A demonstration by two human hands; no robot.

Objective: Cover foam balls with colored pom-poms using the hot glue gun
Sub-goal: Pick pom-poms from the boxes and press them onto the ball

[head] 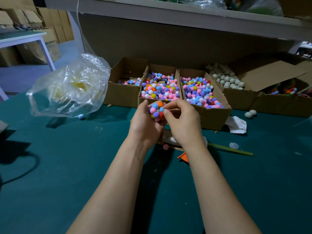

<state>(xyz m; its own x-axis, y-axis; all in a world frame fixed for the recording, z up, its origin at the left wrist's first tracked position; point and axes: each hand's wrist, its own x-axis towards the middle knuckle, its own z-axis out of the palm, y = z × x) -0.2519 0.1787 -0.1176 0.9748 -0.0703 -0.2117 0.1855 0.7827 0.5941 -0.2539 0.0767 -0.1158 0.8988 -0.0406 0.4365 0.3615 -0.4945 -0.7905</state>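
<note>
Both hands are up off the table, working on one ball (156,110) that is already mostly covered in coloured pom-poms. My left hand (143,123) cups it from below and behind, fingers curled round it, so it cannot roll and so I can turn the bare spots toward me. My right hand (181,121) comes in from the other side with thumb and forefinger pinched against the ball's right edge (whether a fresh pom-pom sits between them I cannot tell), which looks like pressing a piece down while the glue sets.

I hold the ball just in front of the middle box of pom-poms (160,87), so the next piece is a short reach away. A second full box (200,92) sits touching it on the right, and a nearly empty one (125,76) on the left. Plain white foam balls (228,78) wait in a box farther right, with two loose ones (250,113) on the green table (67,166).

An orange shape (183,157) peeks out under my right wrist; it may be the glue gun, laid close by, though too little shows to be sure. A crumpled clear plastic bag (70,88) lies to the left, well apart from the work.
</note>
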